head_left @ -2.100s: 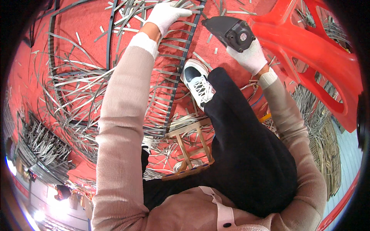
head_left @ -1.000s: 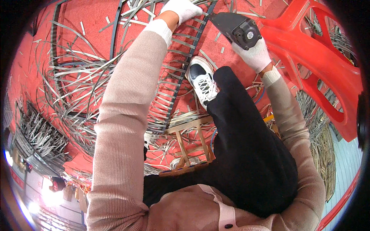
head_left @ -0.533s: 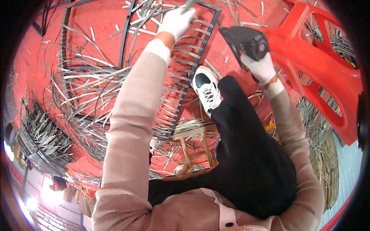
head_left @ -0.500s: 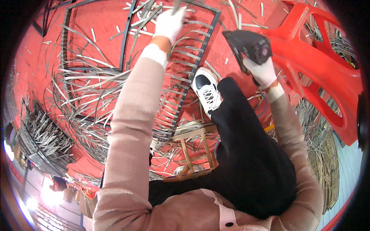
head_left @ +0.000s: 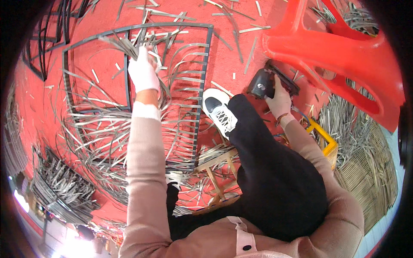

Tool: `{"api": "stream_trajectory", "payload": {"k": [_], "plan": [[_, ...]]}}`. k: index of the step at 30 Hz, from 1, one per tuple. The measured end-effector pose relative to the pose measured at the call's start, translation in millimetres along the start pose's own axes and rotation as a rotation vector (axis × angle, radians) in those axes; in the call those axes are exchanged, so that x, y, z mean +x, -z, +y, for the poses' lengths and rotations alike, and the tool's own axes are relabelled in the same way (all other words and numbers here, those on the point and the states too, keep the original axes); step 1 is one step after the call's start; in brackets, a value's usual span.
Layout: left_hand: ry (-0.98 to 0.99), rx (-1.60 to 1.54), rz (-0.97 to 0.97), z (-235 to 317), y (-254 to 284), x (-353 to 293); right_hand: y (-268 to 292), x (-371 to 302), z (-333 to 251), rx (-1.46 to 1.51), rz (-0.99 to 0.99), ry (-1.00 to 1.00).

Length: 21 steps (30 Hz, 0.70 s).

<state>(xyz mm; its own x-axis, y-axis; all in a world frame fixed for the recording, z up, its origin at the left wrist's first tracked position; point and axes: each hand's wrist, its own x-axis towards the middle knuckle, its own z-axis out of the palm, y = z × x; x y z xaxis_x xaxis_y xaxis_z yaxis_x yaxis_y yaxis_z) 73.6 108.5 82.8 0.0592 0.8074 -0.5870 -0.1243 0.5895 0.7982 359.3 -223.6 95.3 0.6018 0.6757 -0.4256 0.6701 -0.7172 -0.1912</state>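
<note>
My left hand (head_left: 144, 76), in a white glove, is closed round a bundle of grey flat strips (head_left: 124, 45). It is over the dark metal frame (head_left: 209, 38) lying on the floor. Strip ends wrap the frame's right bar in a row, and loose strips tangle across its lower left. Off to the right, my right hand (head_left: 280, 101), also gloved, grips a black staple gun (head_left: 260, 84) with a rounded body. The tool is low beside the red plastic stool, and part of its grip is hidden by my fingers.
A large red plastic stool (head_left: 335, 49) lies at the upper right. Nearer are a yellow bar (head_left: 325, 136) and a woven panel (head_left: 368, 178) with loose strips. At the left are black frames (head_left: 43, 47) and a strip-covered bundle (head_left: 62, 185). A wooden stool (head_left: 217, 161) is by my legs.
My left hand has moved left and nearer, with the strips now fanned out beyond it. My right hand has lowered and turned the staple gun. The whole view has shifted somewhat.
</note>
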Motion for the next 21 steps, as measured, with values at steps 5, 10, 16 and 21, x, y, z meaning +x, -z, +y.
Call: {"api": "stream_trajectory", "payload": {"k": [5,10,16,21], "plan": [[0.075,-0.030,-0.017,-7,-10,-62,6,32,-26,0.091,0.272,0.388],[0.185,0.080,-0.015,-18,-18,-89,-10,126,-82,0.111,0.242,0.473],[0.182,0.111,-0.077,-22,-22,-94,-32,158,-86,0.541,0.250,0.309],[0.208,0.053,-0.063,-30,-15,-92,-9,125,-89,1.226,0.005,0.108]]}}
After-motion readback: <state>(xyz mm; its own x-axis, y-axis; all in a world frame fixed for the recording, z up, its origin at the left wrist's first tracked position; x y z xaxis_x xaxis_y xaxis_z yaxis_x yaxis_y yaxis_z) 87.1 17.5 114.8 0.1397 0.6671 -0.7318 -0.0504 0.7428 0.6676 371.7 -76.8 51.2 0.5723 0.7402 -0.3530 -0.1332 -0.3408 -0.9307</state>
